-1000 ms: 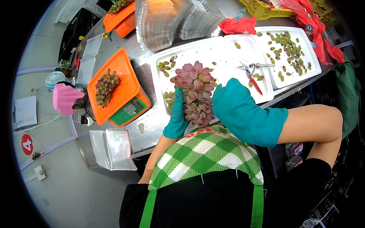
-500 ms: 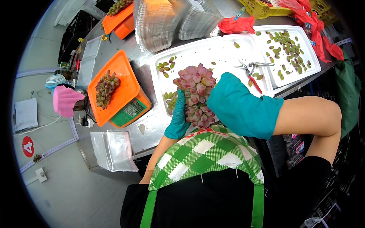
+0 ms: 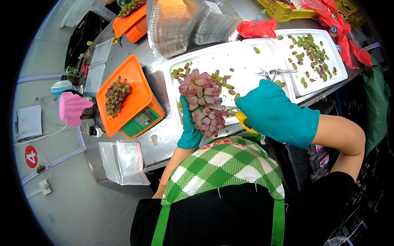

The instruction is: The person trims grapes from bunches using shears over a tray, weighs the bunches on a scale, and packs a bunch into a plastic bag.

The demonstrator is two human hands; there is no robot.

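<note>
Left hand (image 3: 189, 127) gripped pink grape bunch (image 3: 202, 101); right hand (image 3: 274, 111) closed on yellow-handled scissors (image 3: 242, 119), above white tray (image 3: 246, 61).

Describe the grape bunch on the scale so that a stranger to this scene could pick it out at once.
Find the steel table, then the orange tray atop the scale at its left. The small bunch lies there alone, darker than the pink bunch in the gloved hands.

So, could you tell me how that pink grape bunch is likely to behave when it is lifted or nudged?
The grape bunch would probably hang loosely rather than stay stiff, since it droops from the left hand. It likely sheds berries easily: loose grapes dot the white tray. Those rounded berries would probably roll if pushed.
</note>
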